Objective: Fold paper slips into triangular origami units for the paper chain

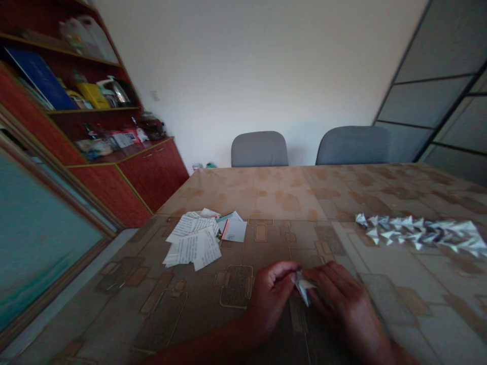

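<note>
Between my two hands, just above the near part of the table, is a small folded paper piece (303,290) with pointed ends. My left hand (272,294) pinches its left side between thumb and fingertips. From the other side, the fingers of my right hand (340,294) are closed on it, and they hide part of the folds. Further off to the left lies a loose pile of printed paper slips (194,241). Over on the right, rows of similar folded pointed paper pieces (422,233) are lined up side by side.
A patterned cloth covers the table (266,195). Two grey chairs, a left one (259,148) and a right one (352,145), stand behind its far edge. Along the left is a red-brown cabinet (152,172) with bottles, a kettle (118,92) and a blue folder (43,80) on its shelves.
</note>
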Available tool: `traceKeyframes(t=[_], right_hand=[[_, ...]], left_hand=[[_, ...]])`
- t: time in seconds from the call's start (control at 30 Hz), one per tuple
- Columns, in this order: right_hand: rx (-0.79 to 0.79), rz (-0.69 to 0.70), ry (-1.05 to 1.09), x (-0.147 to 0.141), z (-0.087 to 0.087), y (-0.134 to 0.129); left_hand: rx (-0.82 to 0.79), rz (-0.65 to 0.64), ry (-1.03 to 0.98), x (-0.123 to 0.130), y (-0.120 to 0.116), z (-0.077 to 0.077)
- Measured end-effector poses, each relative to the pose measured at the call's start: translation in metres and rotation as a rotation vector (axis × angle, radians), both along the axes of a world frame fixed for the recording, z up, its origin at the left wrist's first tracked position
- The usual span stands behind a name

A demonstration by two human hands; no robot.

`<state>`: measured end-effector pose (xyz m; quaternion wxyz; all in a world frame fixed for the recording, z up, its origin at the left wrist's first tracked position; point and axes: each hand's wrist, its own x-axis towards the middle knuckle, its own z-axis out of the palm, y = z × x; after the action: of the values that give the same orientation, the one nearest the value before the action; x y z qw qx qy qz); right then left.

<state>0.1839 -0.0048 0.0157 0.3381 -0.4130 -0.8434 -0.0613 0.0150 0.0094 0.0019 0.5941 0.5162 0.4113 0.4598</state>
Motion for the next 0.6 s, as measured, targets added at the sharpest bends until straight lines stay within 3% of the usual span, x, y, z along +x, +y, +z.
traceKeyframes(t=[0.3, 0.6], right_hand=[[0.028, 0.023, -0.024, -0.0042, -0.0016, 0.0007], [-0.154, 0.064, 0.146, 0.0024, -0.0009, -0.0009]], left_hand=[[-0.069, -0.021, -0.029, 0.0012, 0.0021, -0.0056], [0.015, -0.003, -0.014, 0.0021, 0.0021, -0.0056]])
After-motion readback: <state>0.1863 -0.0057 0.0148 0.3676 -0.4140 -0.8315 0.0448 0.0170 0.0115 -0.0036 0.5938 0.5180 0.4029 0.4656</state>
